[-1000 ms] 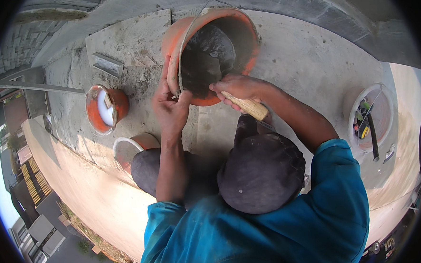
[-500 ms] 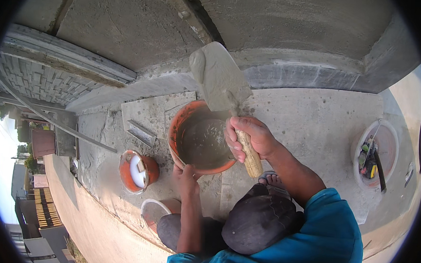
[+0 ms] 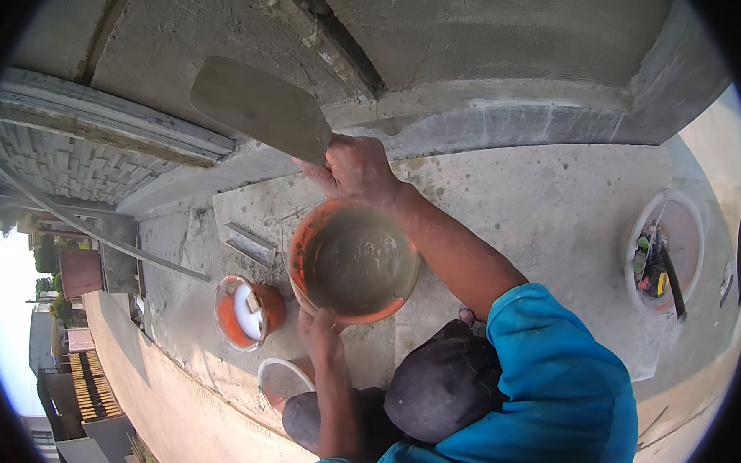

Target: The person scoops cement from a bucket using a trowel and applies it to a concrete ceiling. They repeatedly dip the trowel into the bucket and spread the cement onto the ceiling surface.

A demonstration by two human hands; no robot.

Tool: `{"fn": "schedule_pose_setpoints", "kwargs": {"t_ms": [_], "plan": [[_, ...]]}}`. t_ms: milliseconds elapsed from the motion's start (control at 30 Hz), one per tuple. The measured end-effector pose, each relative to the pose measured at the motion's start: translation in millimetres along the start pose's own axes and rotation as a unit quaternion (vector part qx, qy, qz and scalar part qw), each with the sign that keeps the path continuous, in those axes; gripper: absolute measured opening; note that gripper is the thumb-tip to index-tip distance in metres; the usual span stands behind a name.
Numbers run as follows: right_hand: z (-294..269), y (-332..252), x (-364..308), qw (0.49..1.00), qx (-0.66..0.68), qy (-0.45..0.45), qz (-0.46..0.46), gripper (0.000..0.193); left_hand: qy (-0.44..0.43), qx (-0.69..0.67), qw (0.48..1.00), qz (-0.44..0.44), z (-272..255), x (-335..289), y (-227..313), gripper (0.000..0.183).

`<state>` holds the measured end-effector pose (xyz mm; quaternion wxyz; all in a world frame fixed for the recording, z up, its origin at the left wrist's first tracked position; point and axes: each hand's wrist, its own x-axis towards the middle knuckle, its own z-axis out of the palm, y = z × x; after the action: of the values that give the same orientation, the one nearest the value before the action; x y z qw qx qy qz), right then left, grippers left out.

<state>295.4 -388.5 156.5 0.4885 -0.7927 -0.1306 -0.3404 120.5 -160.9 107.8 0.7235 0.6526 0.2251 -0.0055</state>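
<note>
My right hand (image 3: 359,170) is closed round the handle of a trowel (image 3: 260,108). Its broad flat blade is turned over and lies close to the rough grey wall; whether it touches I cannot tell. Below that arm stands an orange bucket (image 3: 307,237) with wet grey mortar (image 3: 361,260) inside. On the bucket's near left rim, my left hand (image 3: 321,334) grips the edge. The wire handle hangs at the bucket's left side. My fingers hide the trowel's grip.
A smaller orange bucket (image 3: 273,306) holds water and a floating block. Nearer me is another pail (image 3: 283,382). A metal channel piece (image 3: 250,244) lies on the concrete. A pale tub (image 3: 673,285) with tools stands at right. A long strip (image 3: 94,230) leans at left.
My right hand has swung up and left, from above the bucket to the wall, and the trowel's blade has turned over. My left hand still grips the rim.
</note>
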Motion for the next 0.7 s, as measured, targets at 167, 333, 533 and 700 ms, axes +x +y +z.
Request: {"fn": "schedule_pose_setpoints", "kwargs": {"t_ms": [167, 333, 533, 700], "plan": [[-75, 42, -38, 0.963, -0.208, -0.149, 0.081, 0.037, -0.002, -0.007, 1.0, -0.005, -10, 9, -2, 0.027], [-123, 94, -8, 0.883, -0.417, -0.211, 0.036, 0.036, -0.009, -0.014, 1.0, 0.011, -5, 16, -16, 0.027], [-146, 111, 21, 0.835, -0.521, -0.155, -0.084, 0.028, -0.015, -0.047, 0.999, 0.01, 0, 12, -10, 0.025], [-154, 94, 56, 0.84, -0.515, -0.043, -0.167, 0.026, -0.017, -0.051, 0.999, 0.004, 0, 15, -10, 0.027]]}}
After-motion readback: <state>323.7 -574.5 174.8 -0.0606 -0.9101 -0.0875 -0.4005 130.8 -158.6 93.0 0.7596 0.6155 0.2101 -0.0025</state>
